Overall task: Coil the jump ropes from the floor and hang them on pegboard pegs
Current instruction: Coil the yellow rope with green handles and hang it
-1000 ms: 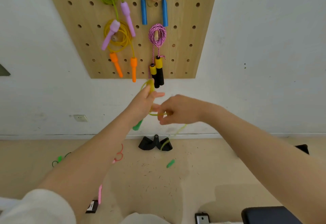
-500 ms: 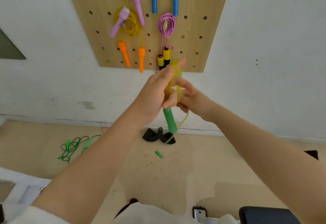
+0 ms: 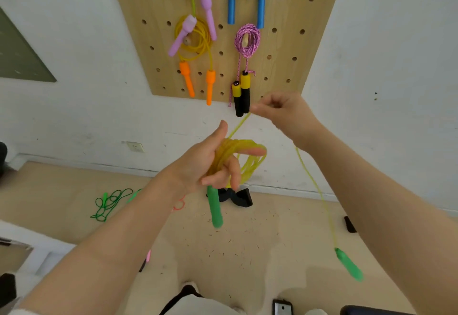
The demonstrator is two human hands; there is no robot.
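Note:
My left hand (image 3: 210,163) carries several loops of a yellow jump rope (image 3: 250,163) wound around its fingers, and one green handle (image 3: 215,209) dangles below it. My right hand (image 3: 282,110) pinches the same rope's free strand up and to the right, just under the pegboard (image 3: 285,49). From there the strand drops along my right forearm to the other green handle (image 3: 348,264), which hangs in the air. Coiled ropes hang on the pegs: a yellow one with orange handles (image 3: 198,42), a pink one with black-and-yellow handles (image 3: 246,39), and others above.
A green jump rope (image 3: 109,204) lies loose on the floor at the left, and part of a pink rope (image 3: 179,205) shows behind my left forearm. A black object (image 3: 235,197) sits at the wall's foot. A phone (image 3: 282,308) lies near my feet.
My right hand has left the left hand and pulled the strand up and right. The coil on my left hand has grown. The second green handle has lifted off the floor.

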